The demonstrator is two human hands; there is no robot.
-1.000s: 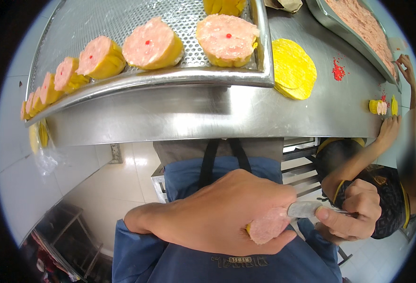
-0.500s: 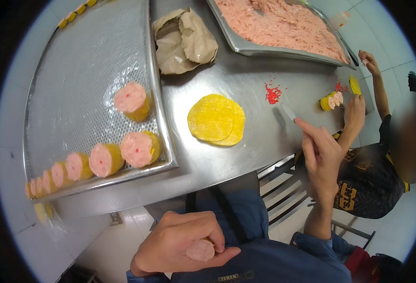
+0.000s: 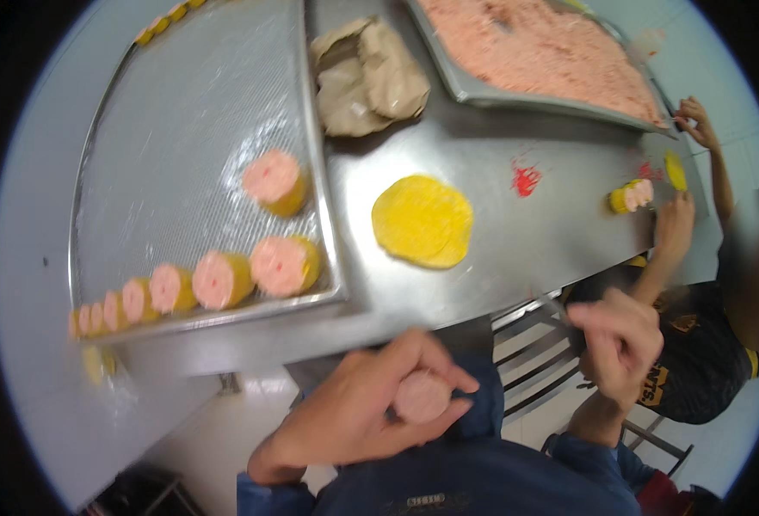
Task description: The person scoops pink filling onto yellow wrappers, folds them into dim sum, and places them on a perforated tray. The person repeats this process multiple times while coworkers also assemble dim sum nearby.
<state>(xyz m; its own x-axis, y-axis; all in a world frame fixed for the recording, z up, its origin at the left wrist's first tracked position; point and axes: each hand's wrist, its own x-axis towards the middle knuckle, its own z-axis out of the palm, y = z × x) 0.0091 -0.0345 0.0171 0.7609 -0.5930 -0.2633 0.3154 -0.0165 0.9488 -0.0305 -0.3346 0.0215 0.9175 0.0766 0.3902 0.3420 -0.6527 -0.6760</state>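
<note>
Near my body, my left hand (image 3: 401, 391) curls round a dumpling, with its round, pale pink filled top (image 3: 421, 397) showing between thumb and fingers. My right hand (image 3: 622, 344), off to the right past the table's edge, grips a slim spreading knife (image 3: 553, 308), its blade blurred and pointing toward the table. A round yellow dumpling wrapper (image 3: 422, 221) lies flat on the steel table beyond my hands. To its left, a perforated metal tray (image 3: 182, 112) bears a row of yellow-wrapped dumplings (image 3: 222, 279) with pink tops, several dotted red. Another dumpling (image 3: 274, 182) stands behind the row.
A crumpled brown paper bag (image 3: 401, 77) sits beside the tray. At the back right is a metal pan (image 3: 474, 93) of pink filling. Red bits (image 3: 526, 181) are scattered on the table (image 3: 354, 185). At right, a co-worker's hand (image 3: 675, 228) is near more dumplings (image 3: 631, 196).
My left hand has risen toward the table with the dumpling. My right hand and the knife have drawn back from over the table toward me. Two overlapping wrapper outlines now look like one.
</note>
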